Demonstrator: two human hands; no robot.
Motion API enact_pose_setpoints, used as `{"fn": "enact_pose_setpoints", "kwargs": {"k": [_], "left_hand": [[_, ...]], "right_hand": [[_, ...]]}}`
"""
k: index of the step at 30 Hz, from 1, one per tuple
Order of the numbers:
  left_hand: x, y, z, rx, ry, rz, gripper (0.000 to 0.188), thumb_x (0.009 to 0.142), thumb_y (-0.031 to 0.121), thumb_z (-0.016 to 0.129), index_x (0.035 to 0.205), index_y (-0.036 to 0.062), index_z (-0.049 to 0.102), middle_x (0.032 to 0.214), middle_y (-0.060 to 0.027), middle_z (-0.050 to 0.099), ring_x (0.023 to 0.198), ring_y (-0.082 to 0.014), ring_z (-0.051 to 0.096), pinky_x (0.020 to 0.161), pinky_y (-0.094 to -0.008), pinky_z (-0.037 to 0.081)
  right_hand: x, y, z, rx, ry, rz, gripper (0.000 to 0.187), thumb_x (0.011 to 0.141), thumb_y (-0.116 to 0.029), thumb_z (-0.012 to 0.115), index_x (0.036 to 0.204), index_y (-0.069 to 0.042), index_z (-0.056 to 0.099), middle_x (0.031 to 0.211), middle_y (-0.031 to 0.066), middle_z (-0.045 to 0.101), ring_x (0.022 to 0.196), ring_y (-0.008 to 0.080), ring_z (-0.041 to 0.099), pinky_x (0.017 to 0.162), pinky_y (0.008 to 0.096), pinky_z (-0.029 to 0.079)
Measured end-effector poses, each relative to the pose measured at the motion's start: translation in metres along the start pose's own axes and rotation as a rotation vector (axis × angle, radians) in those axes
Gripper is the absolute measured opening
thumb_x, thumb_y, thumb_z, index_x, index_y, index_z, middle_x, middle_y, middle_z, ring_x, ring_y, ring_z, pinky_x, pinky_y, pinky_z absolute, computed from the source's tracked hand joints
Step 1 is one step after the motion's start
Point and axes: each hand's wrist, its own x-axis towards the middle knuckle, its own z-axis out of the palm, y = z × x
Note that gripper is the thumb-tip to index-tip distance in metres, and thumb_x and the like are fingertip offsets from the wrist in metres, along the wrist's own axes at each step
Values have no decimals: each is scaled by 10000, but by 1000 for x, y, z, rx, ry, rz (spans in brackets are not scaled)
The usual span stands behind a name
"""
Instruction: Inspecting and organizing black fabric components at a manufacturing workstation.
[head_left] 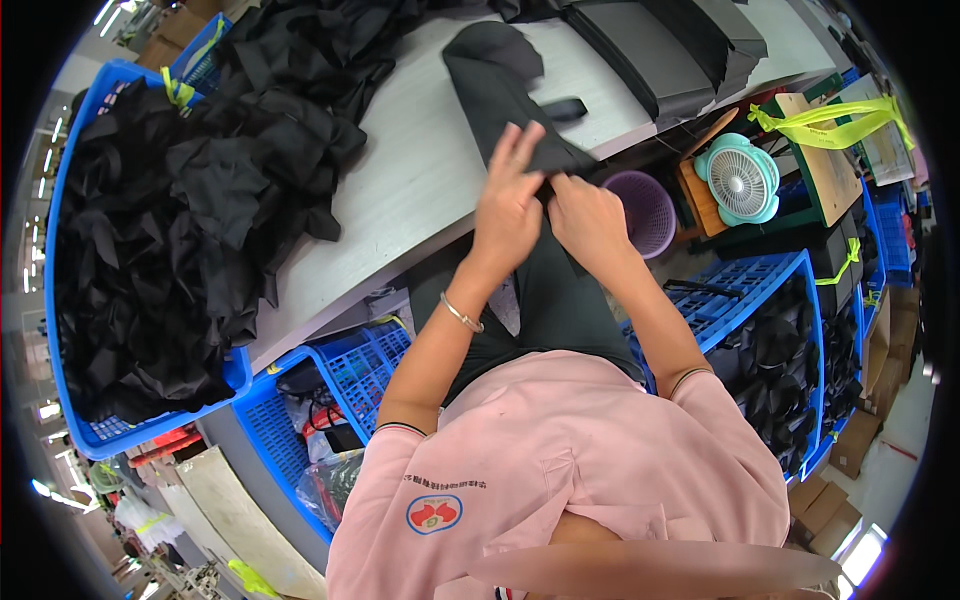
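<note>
A long black fabric piece [500,90] lies across the white table [400,190] and hangs over its near edge into my lap. My left hand [507,200] pinches the fabric at the table edge, its fingers partly spread upward. My right hand [590,222] grips the same fabric right beside it, the two hands touching. A silver bracelet [461,313] circles my left wrist.
A blue crate [90,420] heaped with black fabric pieces [170,230] fills the left. Stacked black panels [660,50] lie at the table's far end. To the right stand a purple basket [645,205], a teal fan [742,178] and blue crates [760,290] of black pieces.
</note>
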Motion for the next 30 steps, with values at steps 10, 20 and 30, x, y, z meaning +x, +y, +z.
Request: {"fn": "enact_pose_setpoints", "kwargs": {"k": [10, 20, 30], "left_hand": [[-68, 55, -36, -210, 163, -226, 722, 728, -20, 673, 1421, 39, 483, 1554, -212, 353, 1398, -333, 396, 1061, -400, 421], [-56, 72, 0, 17, 371, -315, 780, 742, -3, 701, 1471, 103, 444, 1484, -162, 401, 1248, -308, 468, 913, -347, 478], [-50, 85, -10, -184, 469, -225, 557, 727, -202, 569, 1190, 74, 710, 1161, -66, 628, 895, -131, 603, 656, -229, 479]], "right_hand": [[-10, -5, 13, 1507, 152, 679, 385, 938, -111, 632, 1293, 17, 554, 1238, 105, 622, 1086, 227, 624, 951, 351, 509], [-27, -36, -26, 1877, 129, 635, 370, 965, -190, 599, 1271, 12, 555, 1202, 124, 631, 1042, 229, 656, 876, 378, 586], [-35, -34, -19, 1876, 225, 696, 369, 944, -187, 633, 1260, -6, 571, 1187, 114, 639, 1031, 211, 656, 894, 375, 566]]}}
